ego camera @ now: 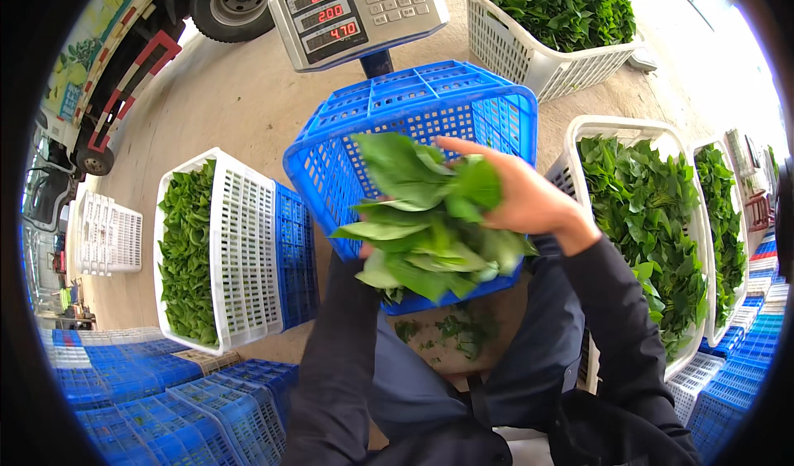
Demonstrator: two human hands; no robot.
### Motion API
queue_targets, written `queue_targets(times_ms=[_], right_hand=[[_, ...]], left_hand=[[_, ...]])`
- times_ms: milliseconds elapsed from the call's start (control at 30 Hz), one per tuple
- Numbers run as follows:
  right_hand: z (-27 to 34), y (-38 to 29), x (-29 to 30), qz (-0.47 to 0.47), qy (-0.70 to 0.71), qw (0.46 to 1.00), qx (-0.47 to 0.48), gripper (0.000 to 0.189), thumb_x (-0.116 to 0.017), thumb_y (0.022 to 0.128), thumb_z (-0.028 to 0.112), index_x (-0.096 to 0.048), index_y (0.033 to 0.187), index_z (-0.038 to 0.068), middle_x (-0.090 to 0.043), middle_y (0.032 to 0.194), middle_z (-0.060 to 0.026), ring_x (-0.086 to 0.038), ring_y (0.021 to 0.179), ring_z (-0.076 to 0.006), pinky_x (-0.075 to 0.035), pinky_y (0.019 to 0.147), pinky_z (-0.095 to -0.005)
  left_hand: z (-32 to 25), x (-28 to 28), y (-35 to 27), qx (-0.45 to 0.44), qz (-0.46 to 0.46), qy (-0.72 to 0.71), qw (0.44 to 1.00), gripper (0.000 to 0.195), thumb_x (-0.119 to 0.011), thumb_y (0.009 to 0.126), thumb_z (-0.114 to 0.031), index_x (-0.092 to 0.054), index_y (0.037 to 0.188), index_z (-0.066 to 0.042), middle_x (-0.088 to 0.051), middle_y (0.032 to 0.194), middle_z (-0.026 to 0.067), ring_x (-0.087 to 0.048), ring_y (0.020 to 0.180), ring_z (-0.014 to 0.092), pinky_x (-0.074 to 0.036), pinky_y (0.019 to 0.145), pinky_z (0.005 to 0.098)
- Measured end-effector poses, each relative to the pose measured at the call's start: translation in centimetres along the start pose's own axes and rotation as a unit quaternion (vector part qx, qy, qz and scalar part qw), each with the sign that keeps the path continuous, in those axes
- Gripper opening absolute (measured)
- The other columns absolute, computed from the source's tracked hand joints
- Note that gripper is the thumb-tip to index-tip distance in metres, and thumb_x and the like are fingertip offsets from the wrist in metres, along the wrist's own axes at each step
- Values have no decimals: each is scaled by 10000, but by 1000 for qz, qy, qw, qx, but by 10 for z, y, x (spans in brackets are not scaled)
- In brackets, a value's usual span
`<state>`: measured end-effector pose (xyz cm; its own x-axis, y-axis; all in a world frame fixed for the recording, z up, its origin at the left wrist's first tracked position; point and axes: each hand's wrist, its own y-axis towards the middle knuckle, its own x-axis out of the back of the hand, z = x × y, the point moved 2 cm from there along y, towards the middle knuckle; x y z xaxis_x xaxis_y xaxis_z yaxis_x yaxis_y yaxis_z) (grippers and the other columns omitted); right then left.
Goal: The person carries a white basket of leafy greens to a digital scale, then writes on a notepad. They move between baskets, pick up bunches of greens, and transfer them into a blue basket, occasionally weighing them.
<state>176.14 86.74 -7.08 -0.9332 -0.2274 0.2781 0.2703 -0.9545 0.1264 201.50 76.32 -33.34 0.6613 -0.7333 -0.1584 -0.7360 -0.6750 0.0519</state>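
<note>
A bunch of green leaves (422, 218) is between my two hands, over the near part of a blue plastic crate (409, 112). My right hand (527, 199) presses on the bunch from the right, its fingers partly behind leaves. Most of my left hand (367, 250) is covered by the leaves; it supports them from the left and below. The crate tilts in front of my knees, and its perforated far wall and bottom show. Behind the crate stands a digital scale's display head (360, 16) with lit red digits and a keypad.
White crates of leaves stand at the left (217, 249), at the right (701, 236) and behind the scale (502, 25). Stacked blue crates (180, 410) fill the lower left. Loose leaves (465, 332) lie on the floor between my legs. A truck wheel (239, 1) is at the upper left.
</note>
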Motion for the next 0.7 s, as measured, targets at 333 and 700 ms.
queue_targets(times_ms=[333,700], right_hand=[[-147,79,-162,-49,-480,870,101,779,-671,861,103,-425,1591,222,-654,1079,-84,-635,997,-295,-508,837,-444],[-165,65,-159,-163,-482,849,139,446,-615,907,195,-607,1352,184,-586,955,-62,-610,991,-242,-496,830,-486]], left_hand=[[13,-126,-74,191,-99,686,695,724,-676,874,-586,-634,1365,-56,-646,1307,241,-506,1259,524,-314,1096,666],[-68,-177,-59,-26,-161,682,713,579,-775,758,-407,-668,1152,4,-634,1162,217,-586,1123,442,-471,883,540]])
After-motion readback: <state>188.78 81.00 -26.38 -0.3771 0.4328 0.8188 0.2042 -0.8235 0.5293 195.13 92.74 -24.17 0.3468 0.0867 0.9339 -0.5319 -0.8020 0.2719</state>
